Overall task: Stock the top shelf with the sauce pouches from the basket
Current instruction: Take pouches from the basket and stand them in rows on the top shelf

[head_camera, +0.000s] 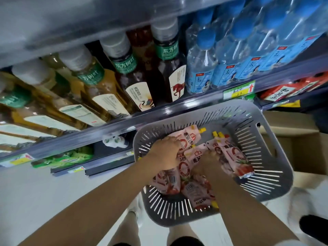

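A grey slotted basket point(262, 174) stands on the floor below the shelves. Several pink sauce pouches with yellow spouts lie in it. My left hand point(166, 154) reaches in from the left, its fingers curled round a pouch point(190, 137) at the basket's far side. My right hand point(211, 165) is deep among the pouches in the middle, gripping one point(194, 155); its fingers are partly hidden and blurred. Another pouch point(232, 155) lies to its right. The underside of an upper shelf point(71, 23) fills the top of the view.
Tea bottles point(134, 82) and blue-capped water bottles point(202, 68) fill the shelf just above the basket. Red packets point(287, 89) sit at right, green packets point(62, 159) lower left. A cardboard box point(298, 144) stands right of the basket. My knees show below.
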